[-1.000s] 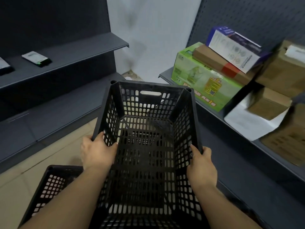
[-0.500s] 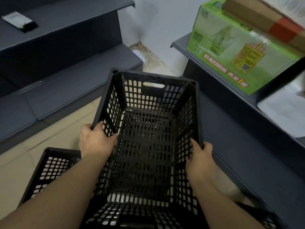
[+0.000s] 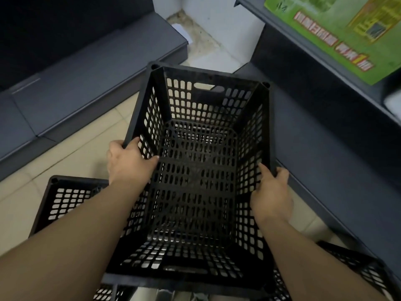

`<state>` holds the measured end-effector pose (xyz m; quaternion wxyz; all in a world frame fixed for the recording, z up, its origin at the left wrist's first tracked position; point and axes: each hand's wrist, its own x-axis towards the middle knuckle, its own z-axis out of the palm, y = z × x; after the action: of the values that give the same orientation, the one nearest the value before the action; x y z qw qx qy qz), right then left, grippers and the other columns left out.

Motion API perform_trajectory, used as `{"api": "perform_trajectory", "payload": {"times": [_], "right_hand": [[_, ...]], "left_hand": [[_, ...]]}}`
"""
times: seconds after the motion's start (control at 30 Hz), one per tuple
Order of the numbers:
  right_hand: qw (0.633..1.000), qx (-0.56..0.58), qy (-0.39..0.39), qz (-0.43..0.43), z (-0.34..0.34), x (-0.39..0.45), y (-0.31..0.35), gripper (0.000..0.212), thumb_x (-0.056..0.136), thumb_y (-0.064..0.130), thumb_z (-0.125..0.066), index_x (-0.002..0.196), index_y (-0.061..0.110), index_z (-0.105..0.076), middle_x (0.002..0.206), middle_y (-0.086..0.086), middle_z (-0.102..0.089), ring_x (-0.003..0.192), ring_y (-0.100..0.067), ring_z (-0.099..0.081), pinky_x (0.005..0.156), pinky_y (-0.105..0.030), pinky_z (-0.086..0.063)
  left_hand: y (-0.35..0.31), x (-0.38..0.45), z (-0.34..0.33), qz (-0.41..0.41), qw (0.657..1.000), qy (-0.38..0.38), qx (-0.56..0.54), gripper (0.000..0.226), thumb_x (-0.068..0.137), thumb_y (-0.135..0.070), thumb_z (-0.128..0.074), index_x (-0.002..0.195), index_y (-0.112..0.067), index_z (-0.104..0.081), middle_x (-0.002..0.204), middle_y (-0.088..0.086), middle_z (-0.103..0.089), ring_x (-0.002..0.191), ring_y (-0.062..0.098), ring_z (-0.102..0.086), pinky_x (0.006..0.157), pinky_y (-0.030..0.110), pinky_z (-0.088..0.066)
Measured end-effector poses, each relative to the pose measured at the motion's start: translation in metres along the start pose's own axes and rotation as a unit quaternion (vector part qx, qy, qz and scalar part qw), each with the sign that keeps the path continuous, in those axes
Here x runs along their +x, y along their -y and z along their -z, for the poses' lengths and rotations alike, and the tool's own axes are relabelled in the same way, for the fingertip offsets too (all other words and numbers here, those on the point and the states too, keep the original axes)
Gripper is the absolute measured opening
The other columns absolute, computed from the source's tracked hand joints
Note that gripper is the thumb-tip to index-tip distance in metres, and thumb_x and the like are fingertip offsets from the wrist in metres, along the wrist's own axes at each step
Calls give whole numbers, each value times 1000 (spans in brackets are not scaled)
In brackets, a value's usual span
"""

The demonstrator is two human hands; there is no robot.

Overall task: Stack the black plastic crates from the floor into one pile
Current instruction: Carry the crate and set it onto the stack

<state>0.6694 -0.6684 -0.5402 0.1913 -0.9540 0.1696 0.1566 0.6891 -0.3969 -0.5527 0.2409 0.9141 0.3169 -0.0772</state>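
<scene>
I hold a black perforated plastic crate upright above the floor, its open top facing me. My left hand grips its left rim, fingers hooked inside the wall. My right hand grips the right rim the same way. A second black crate rests on the tiled floor at the lower left, partly hidden by my left forearm. Part of a third black crate shows at the lower right, behind my right forearm.
Dark grey low shelving runs along the left, and another dark shelf unit stands on the right, carrying a green carton. A white wall corner lies ahead. Beige floor tiles show between the shelves.
My view has tilted downward and the held crate has dropped lower toward the floor. Both hands keep the same grip. The third crate at the lower right has come into view.
</scene>
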Motion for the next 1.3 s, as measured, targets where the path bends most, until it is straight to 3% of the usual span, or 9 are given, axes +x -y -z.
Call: {"api": "perform_trajectory", "payload": {"times": [0.13, 0.3, 0.53, 0.9, 1.07, 1.17, 1.3], "right_hand": [[1000, -12, 3, -7, -10, 8, 1, 62, 89, 5, -46, 145, 29, -35, 144, -6, -25, 86, -22, -50, 67, -25, -33], [1000, -18, -2, -9, -21, 16, 0, 62, 90, 4, -47, 145, 29, -35, 145, -7, -25, 83, -21, -49, 68, -25, -34], [999, -12, -30, 6, -42, 15, -8, 59, 89, 6, -50, 142, 29, -39, 138, -6, -31, 85, -24, -56, 70, -31, -48], [998, -41, -36, -19, -46, 17, -7, 57, 90, 10, -47, 141, 32, -38, 142, -5, -29, 90, -26, -56, 68, -33, -43], [998, -29, -46, -17, -47, 15, -8, 57, 91, 9, -45, 142, 32, -37, 146, -6, -27, 100, -28, -56, 73, -36, -46], [999, -19, -46, -19, -48, 14, -9, 58, 92, 8, -45, 143, 34, -36, 150, -4, -24, 101, -28, -56, 73, -35, -46], [998, -29, -46, -14, -51, 14, -9, 62, 89, 4, -46, 143, 31, -35, 150, -6, -23, 100, -30, -56, 72, -35, -44]], "left_hand": [[3, 6, -6, 0, 1000, -2, 5, 76, 79, -44, -70, 144, -19, -39, 136, 12, -31, 129, 28, -31, 110, 42, -33], [7, 13, -14, -6, 1000, 9, 5, 77, 79, -42, -71, 145, -19, -37, 137, 12, -29, 129, 28, -30, 111, 42, -32], [16, 14, -28, -1, 1000, 19, 12, 75, 82, -42, -68, 146, -19, -36, 140, 9, -24, 130, 26, -26, 112, 41, -30], [16, 13, -26, -22, 994, 46, 95, 73, 77, -41, -71, 140, -21, -40, 138, 13, -26, 124, 33, -31, 109, 46, -32], [22, 4, -22, -45, 993, 44, 95, 68, 88, -14, -59, 148, -18, -27, 148, 15, -18, 129, 33, -29, 110, 46, -31], [31, -7, -18, -64, 993, 46, 91, 88, 81, 12, -54, 151, -23, -14, 152, 13, -13, 131, 32, -30, 110, 44, -33], [38, -6, -18, -91, 989, 48, 104, 99, 76, 15, -58, 152, -21, -7, 153, 14, -9, 133, 33, -27, 113, 43, -30]]}}
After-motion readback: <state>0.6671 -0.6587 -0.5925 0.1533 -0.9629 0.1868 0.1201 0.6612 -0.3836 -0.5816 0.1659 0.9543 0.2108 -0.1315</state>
